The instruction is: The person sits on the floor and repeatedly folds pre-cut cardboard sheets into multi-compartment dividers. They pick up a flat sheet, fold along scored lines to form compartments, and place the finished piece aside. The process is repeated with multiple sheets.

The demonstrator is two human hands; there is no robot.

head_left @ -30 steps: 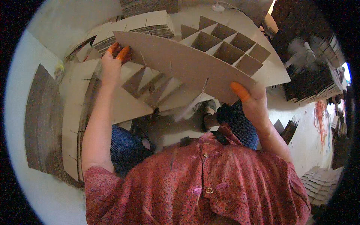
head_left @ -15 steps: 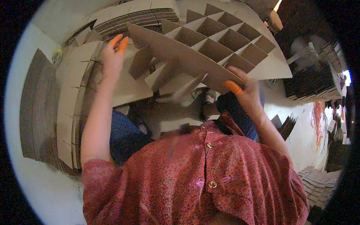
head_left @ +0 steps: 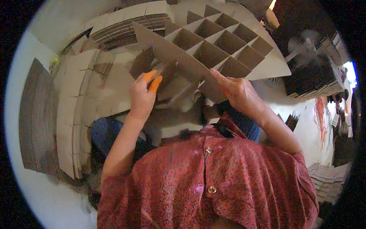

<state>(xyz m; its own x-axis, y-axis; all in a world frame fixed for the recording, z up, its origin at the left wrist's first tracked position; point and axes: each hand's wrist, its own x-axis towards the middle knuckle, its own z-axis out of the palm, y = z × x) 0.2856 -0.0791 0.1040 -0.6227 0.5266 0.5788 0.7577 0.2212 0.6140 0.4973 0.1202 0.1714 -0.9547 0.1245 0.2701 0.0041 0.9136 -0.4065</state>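
Observation:
A brown cardboard divider grid (head_left: 207,53) with open square cells stands tilted in front of me. Its long outer strip (head_left: 171,49) runs from upper left down to my right hand. My right hand (head_left: 242,93) grips the lower right end of that strip, thumb behind it and fingers along its top edge. On the near side, my left hand (head_left: 144,93) has orange covers on thumb and forefinger. These two pinch together at what looks like the edge of a cardboard strip below the grid; blur hides the exact contact. Cardboard flaps (head_left: 143,63) jut toward me beside the left fingertips.
Stacked cardboard strips (head_left: 129,21) lie at the far left, with a tall stack (head_left: 38,114) and another pile (head_left: 72,114) at my left. A pale board (head_left: 272,68) lies under the grid. A fan (head_left: 303,47), more stacks (head_left: 314,84) and hanging cords (head_left: 321,118) are at right.
My left hand has come right and nearer, from by the strip's upper left end to the flaps below. My right hand has slid left along the strip; the grid stays nearly in place.

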